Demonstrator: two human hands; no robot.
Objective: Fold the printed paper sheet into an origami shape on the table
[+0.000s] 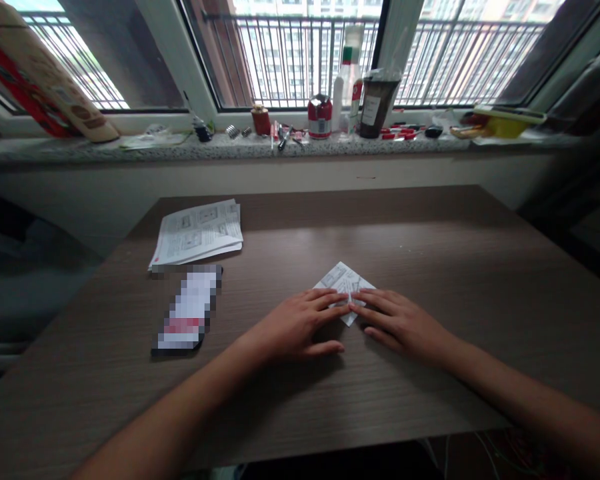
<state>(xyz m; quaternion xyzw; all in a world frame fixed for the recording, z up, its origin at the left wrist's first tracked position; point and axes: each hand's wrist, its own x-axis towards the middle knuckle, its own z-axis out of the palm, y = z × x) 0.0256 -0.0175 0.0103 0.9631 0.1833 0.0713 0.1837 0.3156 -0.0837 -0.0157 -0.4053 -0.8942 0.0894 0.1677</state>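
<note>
White printed paper diamond (341, 273), corners toward the white-framed window (173, 53) and you; long axis unclear.
Your left hand (305, 321), then right hand (406, 323), fingers slightly apart, rest on it, mid-way across the brown wood-grain table (440, 247), before a speckled grey sill (155, 155).

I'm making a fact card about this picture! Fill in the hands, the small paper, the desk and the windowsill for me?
Left hand: open, resting on the small paper
Right hand: open, resting on its right side
Small paper: printed, diamond-shaped
Desk: brown; printed sheets and phone at left
Windowsill: red can, dark cup, other things
</note>
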